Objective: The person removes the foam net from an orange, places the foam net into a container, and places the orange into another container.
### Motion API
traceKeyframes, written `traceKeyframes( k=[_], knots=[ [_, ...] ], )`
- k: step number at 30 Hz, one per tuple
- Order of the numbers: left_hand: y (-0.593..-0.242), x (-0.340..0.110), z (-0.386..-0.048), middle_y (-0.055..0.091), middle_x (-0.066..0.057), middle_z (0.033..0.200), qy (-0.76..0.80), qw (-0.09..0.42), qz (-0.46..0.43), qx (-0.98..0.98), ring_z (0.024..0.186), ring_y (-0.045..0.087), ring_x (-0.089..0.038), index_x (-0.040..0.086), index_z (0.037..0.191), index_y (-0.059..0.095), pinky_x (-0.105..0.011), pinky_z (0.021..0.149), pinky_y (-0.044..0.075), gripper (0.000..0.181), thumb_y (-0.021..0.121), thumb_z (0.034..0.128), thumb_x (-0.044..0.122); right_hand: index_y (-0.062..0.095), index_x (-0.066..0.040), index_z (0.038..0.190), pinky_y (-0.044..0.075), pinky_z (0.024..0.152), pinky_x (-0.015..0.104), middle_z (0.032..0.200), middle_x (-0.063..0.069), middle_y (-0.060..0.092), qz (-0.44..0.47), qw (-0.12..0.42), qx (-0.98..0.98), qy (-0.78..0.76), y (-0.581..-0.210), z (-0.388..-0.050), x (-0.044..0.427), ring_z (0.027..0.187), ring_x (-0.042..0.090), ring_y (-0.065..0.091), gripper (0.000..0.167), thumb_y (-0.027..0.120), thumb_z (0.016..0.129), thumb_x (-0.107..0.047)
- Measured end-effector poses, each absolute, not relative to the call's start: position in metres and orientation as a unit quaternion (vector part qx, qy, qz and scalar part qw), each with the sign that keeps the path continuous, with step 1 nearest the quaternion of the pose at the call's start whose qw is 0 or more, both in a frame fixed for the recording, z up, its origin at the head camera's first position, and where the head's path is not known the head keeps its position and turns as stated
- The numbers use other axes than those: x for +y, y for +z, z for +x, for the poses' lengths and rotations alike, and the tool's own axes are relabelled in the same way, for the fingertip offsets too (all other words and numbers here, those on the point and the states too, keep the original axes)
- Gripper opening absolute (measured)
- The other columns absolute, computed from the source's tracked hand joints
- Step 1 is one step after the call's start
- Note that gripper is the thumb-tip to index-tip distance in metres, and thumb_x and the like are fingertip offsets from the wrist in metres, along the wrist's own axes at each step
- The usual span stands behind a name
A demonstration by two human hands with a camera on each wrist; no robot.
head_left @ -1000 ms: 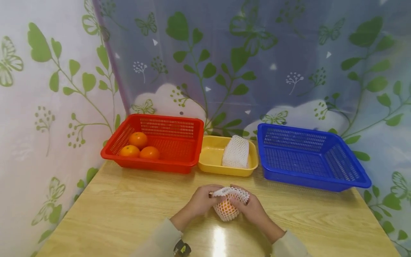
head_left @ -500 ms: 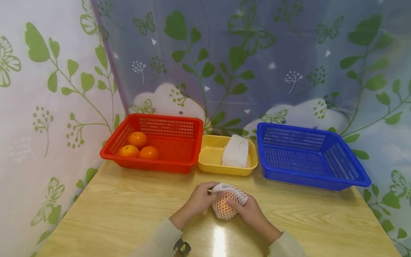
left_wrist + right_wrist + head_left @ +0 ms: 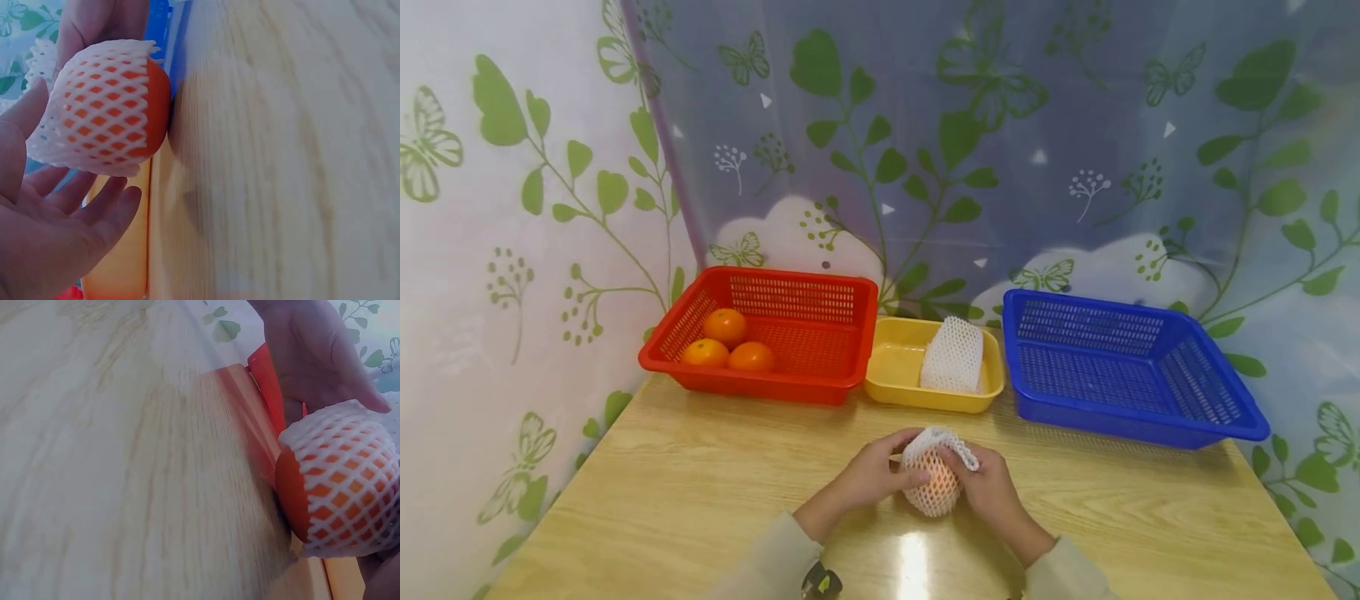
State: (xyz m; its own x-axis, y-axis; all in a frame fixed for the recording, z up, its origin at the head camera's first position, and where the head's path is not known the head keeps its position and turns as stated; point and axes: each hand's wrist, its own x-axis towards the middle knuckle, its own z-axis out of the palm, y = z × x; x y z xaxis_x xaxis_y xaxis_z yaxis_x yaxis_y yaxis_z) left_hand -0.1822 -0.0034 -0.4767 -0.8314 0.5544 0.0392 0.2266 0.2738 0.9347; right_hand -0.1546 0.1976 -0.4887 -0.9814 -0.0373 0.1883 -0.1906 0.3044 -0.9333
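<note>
An orange (image 3: 160,106) sits on the table inside a white foam fruit net (image 3: 932,492), its bare lower end showing in both wrist views. My left hand (image 3: 874,472) holds the net's left side, thumb in front and fingers behind, loosely spread in the left wrist view. On the other side my right hand (image 3: 990,486) pinches the net near its upper rim, which folds over toward the right thumb. Some of the right fingers are hidden behind the net. Three more oranges (image 3: 752,357) lie in the red basket (image 3: 760,387) at the back left.
At the back centre, a yellow tray (image 3: 891,392) holds more white foam netting (image 3: 952,357). A blue basket (image 3: 1120,421) stands at the back right. Behind them hangs a leaf-patterned curtain (image 3: 880,125). The wooden table (image 3: 700,483) extends in front.
The net's upper rim has drawn together and now folds over to the right. My left thumb has shifted down along the net. The baskets and tray stay in place.
</note>
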Motion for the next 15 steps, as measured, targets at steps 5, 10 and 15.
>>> traceKeyframes(
  k=[5, 10, 15],
  knots=[
    [-0.477, -0.0018, -0.1808, 0.052, -0.011, 0.14, 0.542, 0.153, 0.242, 0.79, 0.125, 0.052, -0.032, 0.006, 0.143, 0.045, -0.04, 0.096, 0.05, 0.065, 0.073, 0.0882, 0.028, 0.075, -0.004, 0.089, 0.054, 0.076, 0.027, 0.088, 0.006, 0.073, 0.078, 0.102, -0.813, 0.568, -0.4891, -0.1563, 0.1975, 0.082, 0.008, 0.064, 0.009, 0.068, 0.091, -0.01],
    [-0.4782, -0.0024, -0.1801, 0.054, -0.011, 0.138, 0.543, 0.155, 0.24, 0.789, 0.121, 0.054, -0.03, 0.007, 0.139, 0.051, -0.036, 0.093, 0.052, 0.059, 0.073, 0.0881, 0.027, 0.075, -0.005, 0.091, 0.053, 0.079, 0.025, 0.091, 0.005, 0.073, 0.071, 0.062, -0.809, 0.58, -0.4861, -0.1581, 0.1983, 0.086, 0.009, 0.065, 0.012, 0.068, 0.091, -0.015],
    [-0.4791, -0.0039, -0.181, 0.056, -0.011, 0.133, 0.544, 0.15, 0.249, 0.787, 0.115, 0.057, -0.027, 0.006, 0.134, 0.056, -0.029, 0.088, 0.052, 0.052, 0.072, 0.089, 0.026, 0.069, -0.003, 0.113, 0.051, 0.089, 0.027, 0.107, 0.008, 0.071, 0.089, 0.036, -0.809, 0.58, -0.4851, -0.1566, 0.2005, 0.101, 0.014, 0.064, 0.025, 0.066, 0.093, -0.017]
  ],
)
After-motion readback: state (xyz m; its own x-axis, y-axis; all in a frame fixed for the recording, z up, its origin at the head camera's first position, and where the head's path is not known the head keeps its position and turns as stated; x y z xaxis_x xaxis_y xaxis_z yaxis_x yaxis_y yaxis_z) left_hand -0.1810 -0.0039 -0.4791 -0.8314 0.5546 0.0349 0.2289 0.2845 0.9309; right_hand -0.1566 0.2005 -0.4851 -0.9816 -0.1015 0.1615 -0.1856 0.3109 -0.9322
